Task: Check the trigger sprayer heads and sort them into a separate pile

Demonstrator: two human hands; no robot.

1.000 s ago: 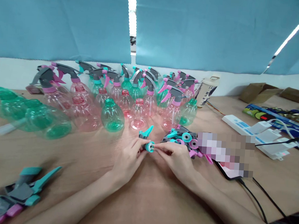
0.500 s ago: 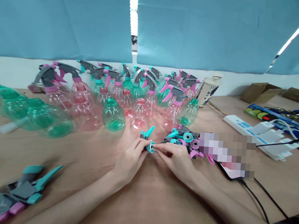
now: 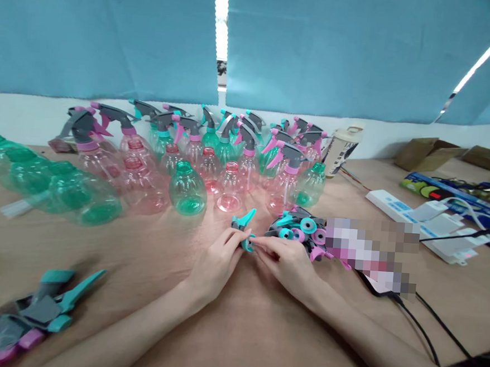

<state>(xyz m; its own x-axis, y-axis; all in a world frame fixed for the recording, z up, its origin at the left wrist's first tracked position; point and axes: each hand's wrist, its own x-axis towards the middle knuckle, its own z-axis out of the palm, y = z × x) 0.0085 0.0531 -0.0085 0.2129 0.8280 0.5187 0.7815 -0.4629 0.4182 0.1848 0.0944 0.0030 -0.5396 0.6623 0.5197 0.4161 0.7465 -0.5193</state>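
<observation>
In the middle of the table my left hand (image 3: 223,260) is closed around a teal and grey trigger spray head (image 3: 248,243). Its teal trigger sticks up above my fingers, and the open end of its collar faces right. The thumb and forefinger of my right hand (image 3: 287,262) pinch at that collar; whether a small part sits between them is hidden. Just beyond my right hand lies a pile of pink, teal and grey spray heads (image 3: 308,226). More spray heads (image 3: 43,309) lie at the lower left.
Pink and green bottles stand in rows at the back, several with spray heads fitted; an open green bottle (image 3: 188,188) is among the nearest. A blurred-out phone (image 3: 378,285), a white power strip (image 3: 427,221), cables and a tumbler (image 3: 342,151) are on the right.
My right fingertips have shifted slightly over the collar of the spray head, covering more of its opening. The view has moved a little; everything else stays in place.
</observation>
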